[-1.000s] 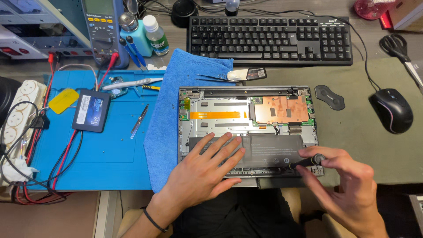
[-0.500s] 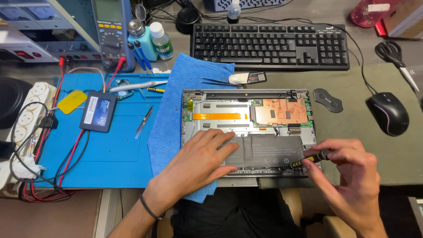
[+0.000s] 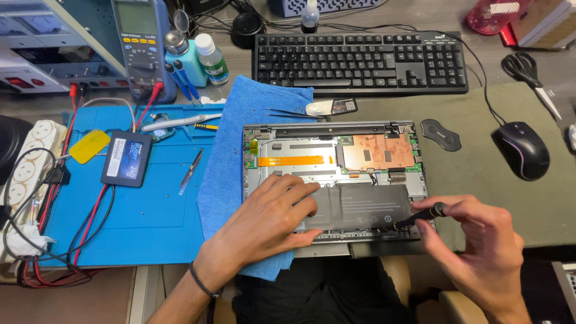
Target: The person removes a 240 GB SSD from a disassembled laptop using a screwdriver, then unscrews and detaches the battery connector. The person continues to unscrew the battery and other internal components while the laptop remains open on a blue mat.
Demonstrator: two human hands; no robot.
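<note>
Head view, nearest first: at 5 o'clock the right hand (image 3: 480, 246) curls in from the lower edge, its grip clenched around a black screwdriver (image 3: 420, 216) that slants toward 8 o'clock; whether its tip touches the laptop's lower right corner is hard to tell. At 6 o'clock the left hand (image 3: 270, 219) lies palm down, fingers spread and its grip released, pressing flat on the dark battery (image 3: 372, 204) of the one opened laptop (image 3: 264, 141), which sits at the middle of the table (image 3: 510, 198) with its left side on a blue cloth (image 3: 240, 132). A dark band circles the left wrist; both forearms are cut off by the bottom edge. The palm hides the battery's left end. Toward 9 o'clock a blue mat (image 3: 138, 222) carries one dark drive (image 3: 126, 159). At 3 o'clock sits one mouse (image 3: 522, 150). Farther, at 12 o'clock, lie one keyboard (image 3: 360, 63), two bottles (image 3: 210, 57) at 11 o'clock beside one multimeter (image 3: 141, 45), and scissors (image 3: 531, 72) at 2 o'clock.
</note>
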